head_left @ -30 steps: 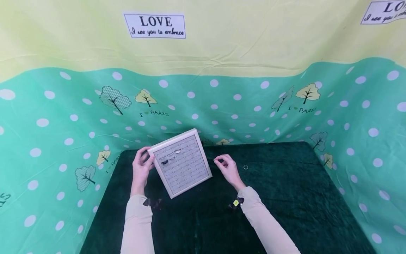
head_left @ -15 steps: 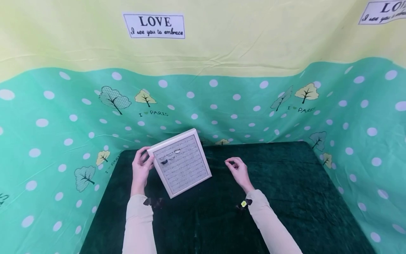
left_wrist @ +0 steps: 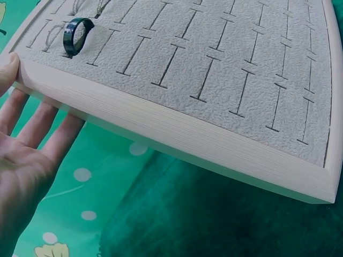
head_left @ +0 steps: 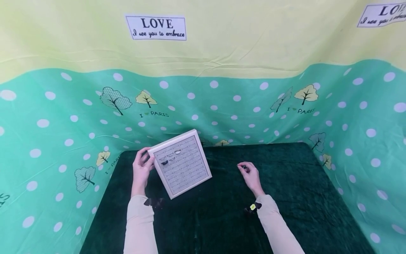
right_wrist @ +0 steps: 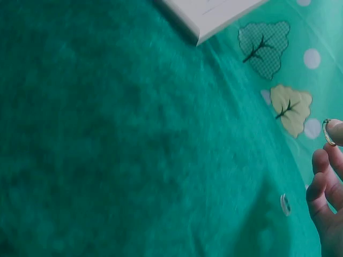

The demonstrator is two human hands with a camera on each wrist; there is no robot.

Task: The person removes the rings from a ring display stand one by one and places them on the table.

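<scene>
My left hand [head_left: 141, 171] grips the left corner of a pale wooden-framed ring display tray [head_left: 174, 194], which stands tilted on the dark green cloth. In the left wrist view the thumb lies on the frame's front, with fingers behind it. Grey padding in the tray has rows of slots; several rings sit near the held corner, among them a black ring [left_wrist: 75, 37]. To the right of the tray, my right hand [head_left: 252, 176] pinches a thin ring [right_wrist: 327, 133] between thumb and fingertip. Another ring [right_wrist: 285, 204] lies on the cloth close to that hand.
Dark green velvety cloth [head_left: 295, 197] covers the table. A green and yellow curtain [head_left: 214, 102] with dots and trees hangs behind and along both sides. Each wrist wears a dark strap; the right one bears a yellow marker [head_left: 252, 207].
My right hand has moved rightward and slightly nearer me, away from the tray, and now partly covers the spot of the loose ring. The left hand and tray stay in place.
</scene>
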